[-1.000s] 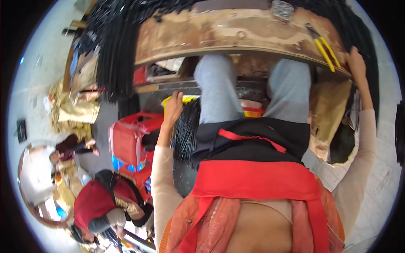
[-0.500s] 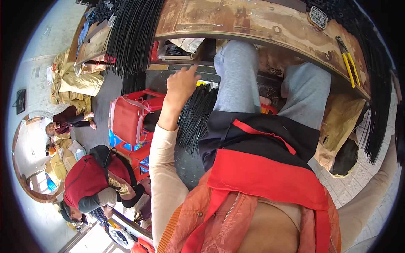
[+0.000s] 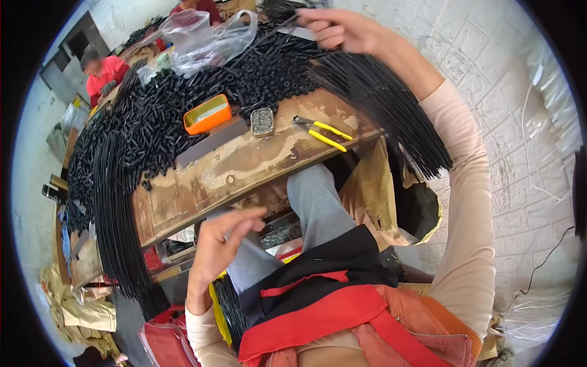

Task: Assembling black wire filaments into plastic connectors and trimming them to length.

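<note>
My right hand (image 3: 345, 32) is stretched out over the far right of the table, fingers curled in a pinch. A thin dark strand shows at its fingertips, slightly blurred. Below that hand a thick bundle of long black strands (image 3: 391, 104) hangs over the table's right edge. My left hand (image 3: 221, 241) hovers above my lap in front of the table edge, fingers stretched out and thumb apart, holding nothing. Nearest to the right hand on the tabletop lie cutting pliers (image 3: 327, 134) with yellow handles.
A heap of short black tubes (image 3: 153, 122) covers the back of the wooden table (image 3: 183, 202). On it are an orange box (image 3: 208, 114), a tin of small metal pieces (image 3: 262, 122) and clear plastic bags (image 3: 208, 43). Another strand bundle (image 3: 116, 226) hangs at left. A person in red (image 3: 107, 76) sits beyond.
The view has swung right and up over the table. My right hand has come into sight at the far right pile. My left hand has moved from above the floor bundle to my lap.
</note>
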Demonstrator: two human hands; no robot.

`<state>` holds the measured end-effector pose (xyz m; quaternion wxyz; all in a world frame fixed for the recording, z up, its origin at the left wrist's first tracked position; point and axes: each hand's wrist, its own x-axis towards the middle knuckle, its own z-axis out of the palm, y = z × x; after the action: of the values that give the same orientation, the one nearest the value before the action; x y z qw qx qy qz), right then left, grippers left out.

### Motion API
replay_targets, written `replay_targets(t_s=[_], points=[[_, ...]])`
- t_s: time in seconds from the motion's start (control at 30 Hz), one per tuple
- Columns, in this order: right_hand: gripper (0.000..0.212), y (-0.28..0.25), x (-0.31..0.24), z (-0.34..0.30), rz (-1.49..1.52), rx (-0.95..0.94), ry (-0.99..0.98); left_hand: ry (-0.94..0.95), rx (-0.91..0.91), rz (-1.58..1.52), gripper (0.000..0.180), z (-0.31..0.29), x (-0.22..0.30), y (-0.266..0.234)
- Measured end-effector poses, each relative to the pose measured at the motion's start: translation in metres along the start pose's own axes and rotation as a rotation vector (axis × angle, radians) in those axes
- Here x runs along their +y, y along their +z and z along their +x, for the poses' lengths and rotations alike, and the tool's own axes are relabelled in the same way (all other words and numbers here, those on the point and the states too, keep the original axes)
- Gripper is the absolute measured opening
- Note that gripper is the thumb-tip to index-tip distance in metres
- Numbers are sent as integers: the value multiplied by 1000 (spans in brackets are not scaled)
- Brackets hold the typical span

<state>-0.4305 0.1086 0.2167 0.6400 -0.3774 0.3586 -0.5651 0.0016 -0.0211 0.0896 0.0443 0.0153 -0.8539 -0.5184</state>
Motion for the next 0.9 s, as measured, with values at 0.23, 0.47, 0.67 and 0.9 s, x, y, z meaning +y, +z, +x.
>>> replay_targets(t_s=[0.23, 0.47, 0.67, 0.9], points=[[19, 153, 83, 72, -119, 508, -370, 31, 303, -863, 45, 101, 72, 36], [38, 112, 73, 25, -570, 5, 59, -42, 359, -877, 19, 75, 78, 21], [25, -72, 157, -79, -1990, 814, 108, -24, 300, -915, 24, 75, 93, 12], [20, -99, 226, -109, -2179, 1155, 295, 4, 197, -991, 27, 83, 86, 27]])
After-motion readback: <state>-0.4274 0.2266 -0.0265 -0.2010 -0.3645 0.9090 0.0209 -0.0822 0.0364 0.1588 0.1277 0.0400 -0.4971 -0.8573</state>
